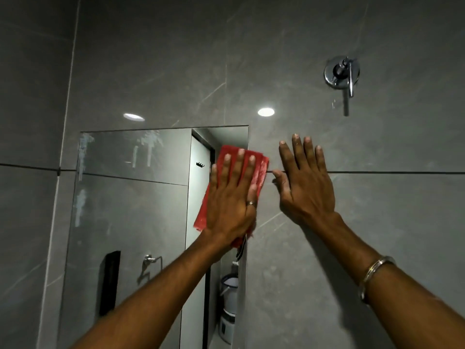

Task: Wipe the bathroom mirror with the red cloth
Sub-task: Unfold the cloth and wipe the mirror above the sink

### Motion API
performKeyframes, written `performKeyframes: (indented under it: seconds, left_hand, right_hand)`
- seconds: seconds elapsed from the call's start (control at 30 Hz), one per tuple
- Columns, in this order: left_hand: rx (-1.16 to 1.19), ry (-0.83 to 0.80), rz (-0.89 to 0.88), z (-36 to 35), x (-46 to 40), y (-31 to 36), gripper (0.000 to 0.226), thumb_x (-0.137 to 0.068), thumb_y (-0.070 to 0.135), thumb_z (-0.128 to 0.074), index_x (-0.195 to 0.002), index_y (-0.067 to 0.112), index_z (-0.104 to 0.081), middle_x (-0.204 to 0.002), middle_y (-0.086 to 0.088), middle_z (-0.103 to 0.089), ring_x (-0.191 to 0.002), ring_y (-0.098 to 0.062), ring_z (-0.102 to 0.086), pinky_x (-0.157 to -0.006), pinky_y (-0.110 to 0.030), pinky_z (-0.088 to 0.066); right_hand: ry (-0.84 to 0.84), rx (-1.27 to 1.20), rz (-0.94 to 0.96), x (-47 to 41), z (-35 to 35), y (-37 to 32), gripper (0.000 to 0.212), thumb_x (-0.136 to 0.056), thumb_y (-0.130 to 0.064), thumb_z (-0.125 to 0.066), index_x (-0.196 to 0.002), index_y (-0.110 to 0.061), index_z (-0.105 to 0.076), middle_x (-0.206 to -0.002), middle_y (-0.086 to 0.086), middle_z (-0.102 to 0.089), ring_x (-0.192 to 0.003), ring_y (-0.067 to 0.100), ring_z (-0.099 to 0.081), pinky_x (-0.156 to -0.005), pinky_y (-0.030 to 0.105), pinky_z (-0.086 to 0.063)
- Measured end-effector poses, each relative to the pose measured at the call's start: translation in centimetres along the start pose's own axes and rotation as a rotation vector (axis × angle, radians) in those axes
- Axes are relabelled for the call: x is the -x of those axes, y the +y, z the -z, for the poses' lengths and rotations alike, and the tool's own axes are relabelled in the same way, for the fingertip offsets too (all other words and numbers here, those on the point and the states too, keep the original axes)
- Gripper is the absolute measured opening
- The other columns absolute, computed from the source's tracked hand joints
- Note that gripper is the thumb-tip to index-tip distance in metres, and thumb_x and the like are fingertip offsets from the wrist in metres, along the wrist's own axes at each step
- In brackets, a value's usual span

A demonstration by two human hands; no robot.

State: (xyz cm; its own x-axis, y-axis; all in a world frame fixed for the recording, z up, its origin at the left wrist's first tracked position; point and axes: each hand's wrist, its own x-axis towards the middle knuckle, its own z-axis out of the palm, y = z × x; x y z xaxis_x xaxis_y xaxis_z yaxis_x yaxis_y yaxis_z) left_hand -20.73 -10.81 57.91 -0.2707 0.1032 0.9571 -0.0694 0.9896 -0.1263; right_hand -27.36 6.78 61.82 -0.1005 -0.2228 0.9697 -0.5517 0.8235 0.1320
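Observation:
The mirror (pixel 130 197) is a tall pane set flush in the grey tiled wall, with white streaks near its top and left edge. A red cloth (pixel 260 170) lies flat against the mirror's upper right edge, spilling slightly onto the tile. My left hand (pixel 231 200) presses on the cloth with fingers spread, a ring on one finger. My right hand (pixel 305 182) rests flat and bare on the wall tile just right of the mirror, fingers apart, a metal bangle on the wrist.
A chrome wall valve with a lever (pixel 342 74) juts out high on the right. The mirror reflects a door, a towel ring (pixel 151 263), a black wall dispenser (pixel 109 282) and a white container (pixel 229 306). Dark grout lines cross the tiles.

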Motion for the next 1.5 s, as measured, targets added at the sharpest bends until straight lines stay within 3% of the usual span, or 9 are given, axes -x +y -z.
performKeyframes:
  seconds: [0.2,0.47,0.7,0.8,0.87,1.0,1.1,1.27,1.5]
  left_hand:
    - [0.022,0.09,0.265,1.9,-7.4,-1.1,0.07,-0.109,0.046,-0.02,-0.165,0.015,0.007,-0.174,-0.012,0.015,-0.16,-0.033,0.015,-0.129,-0.059,0.005]
    - [0.028,0.147,0.243,1.1,-8.6,0.2,0.071,-0.106,0.049,-0.021,-0.165,0.016,-0.002,-0.175,-0.012,0.003,-0.161,-0.035,0.006,-0.129,-0.058,0.005]
    - [0.063,0.139,0.274,-2.5,5.1,2.5,0.071,-0.108,0.049,-0.033,-0.165,0.012,-0.01,-0.174,-0.017,-0.008,-0.161,-0.039,-0.006,-0.128,-0.056,0.002]
    - [0.085,0.092,0.231,-4.5,13.1,3.2,0.07,-0.108,0.05,-0.02,-0.165,0.014,-0.001,-0.174,-0.012,0.005,-0.161,-0.038,-0.001,-0.129,-0.058,0.003]
    - [0.074,0.048,0.23,-6.2,19.1,3.8,0.076,-0.105,0.048,-0.033,-0.165,0.017,0.002,-0.174,-0.009,0.012,-0.161,-0.036,0.005,-0.13,-0.057,0.006]
    - [0.081,-0.08,0.257,-8.5,33.6,5.8,0.068,-0.107,0.043,-0.029,-0.165,0.016,-0.009,-0.175,-0.011,0.003,-0.161,-0.036,0.001,-0.124,-0.065,-0.018]
    - [0.115,-0.256,0.223,-10.1,40.7,6.6,0.062,-0.107,0.04,-0.025,-0.164,0.017,-0.02,-0.175,-0.013,0.002,-0.161,-0.037,0.002,-0.121,-0.066,-0.019]
    - [0.118,-0.267,0.276,-9.5,35.1,6.0,0.066,-0.105,0.042,-0.027,-0.165,0.018,-0.014,-0.175,-0.012,-0.006,-0.161,-0.036,-0.006,-0.126,-0.064,-0.012]
    - [0.135,-0.004,0.184,-4.5,12.4,2.8,0.079,-0.102,0.051,-0.033,-0.165,0.017,0.0,-0.175,-0.012,0.008,-0.162,-0.033,0.007,-0.129,-0.058,0.008]
  right_hand:
    - [-0.009,-0.004,0.038,0.1,0.3,0.2,0.069,-0.104,-0.05,-0.022,-0.166,-0.025,-0.003,-0.174,0.004,0.007,-0.162,0.021,0.011,-0.132,0.046,0.0]
    - [0.085,-0.028,0.045,1.2,-0.9,-1.1,0.068,-0.105,-0.051,-0.022,-0.166,-0.025,-0.004,-0.175,0.006,0.003,-0.162,0.022,0.007,-0.131,0.035,0.011]
    - [0.037,-0.133,0.075,8.6,-2.7,-4.4,0.068,-0.106,-0.049,-0.019,-0.165,-0.016,-0.015,-0.173,0.014,-0.009,-0.162,0.031,-0.006,-0.132,0.048,-0.006]
    - [0.002,-0.109,0.002,12.9,-3.8,-4.5,0.069,-0.105,-0.05,-0.022,-0.165,-0.017,-0.013,-0.173,0.014,-0.008,-0.162,0.03,-0.002,-0.132,0.046,-0.003]
    - [-0.035,-0.037,-0.027,16.2,-4.6,-4.3,0.071,-0.105,-0.052,-0.021,-0.166,-0.018,-0.007,-0.174,0.012,-0.002,-0.161,0.026,0.004,-0.132,0.043,0.003]
    - [-0.136,0.031,0.017,23.3,-5.6,-5.0,0.073,-0.103,-0.051,-0.026,-0.166,-0.02,-0.003,-0.174,0.008,0.006,-0.162,0.026,0.008,-0.13,0.045,0.009]
    - [-0.191,0.041,0.054,27.3,-5.5,-5.0,0.072,-0.103,-0.048,-0.031,-0.166,-0.021,-0.009,-0.174,0.008,-0.002,-0.162,0.027,0.001,-0.13,0.047,0.003]
    - [-0.269,-0.037,0.11,26.5,-3.7,-4.1,0.07,-0.104,-0.049,-0.025,-0.166,-0.021,-0.006,-0.174,0.007,-0.003,-0.162,0.027,-0.003,-0.132,0.042,0.005]
    - [-0.158,-0.157,0.007,14.5,-1.0,-3.4,0.065,-0.105,-0.044,-0.025,-0.163,-0.027,-0.001,-0.174,0.003,0.001,-0.162,0.019,0.007,-0.131,0.032,0.01]
